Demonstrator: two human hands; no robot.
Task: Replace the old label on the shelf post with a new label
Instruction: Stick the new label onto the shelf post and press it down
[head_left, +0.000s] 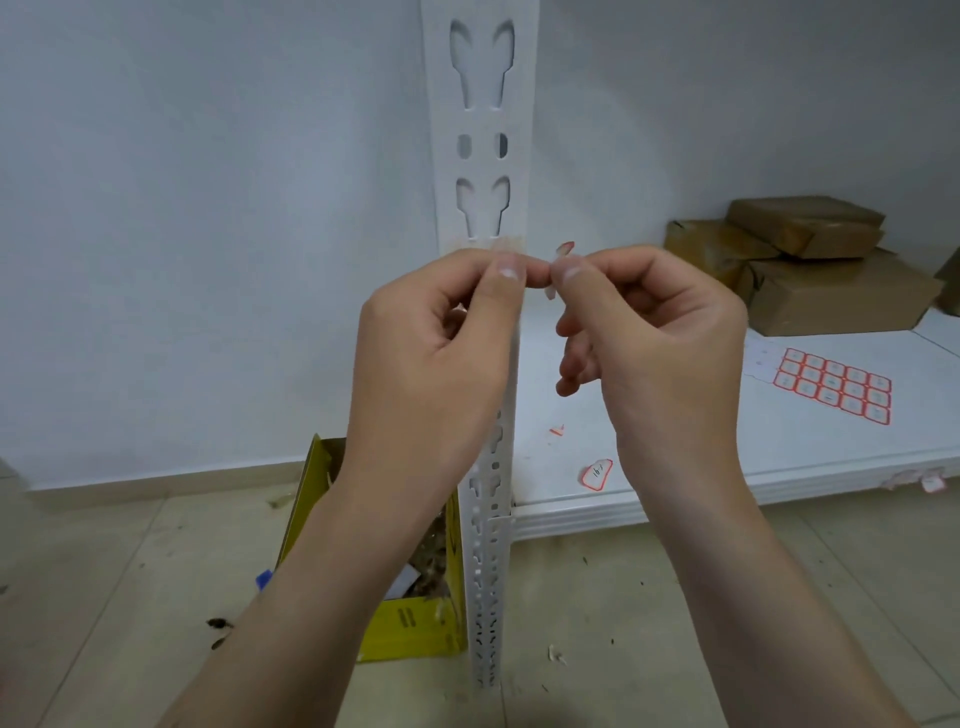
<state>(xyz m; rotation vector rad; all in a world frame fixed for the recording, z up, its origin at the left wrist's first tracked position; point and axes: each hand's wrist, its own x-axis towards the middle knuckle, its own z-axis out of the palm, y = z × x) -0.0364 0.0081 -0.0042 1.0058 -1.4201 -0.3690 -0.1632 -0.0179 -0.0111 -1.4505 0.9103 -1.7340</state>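
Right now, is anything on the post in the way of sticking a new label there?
Yes. Yellowish adhesive residue from the old label remains on the shelf post, just above both hands. The right hand pinches a torn label scrap.

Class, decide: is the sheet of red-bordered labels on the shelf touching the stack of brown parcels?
Apart. The head view shows bare white shelf between the label sheet and the brown parcels.

Both forearms rise from below, wrists straight; left hand (436, 343) and right hand (654, 338) raised side by side, backs toward the camera. Thumbs and forefingers pinched, tips nearly touching; remaining fingers curled.
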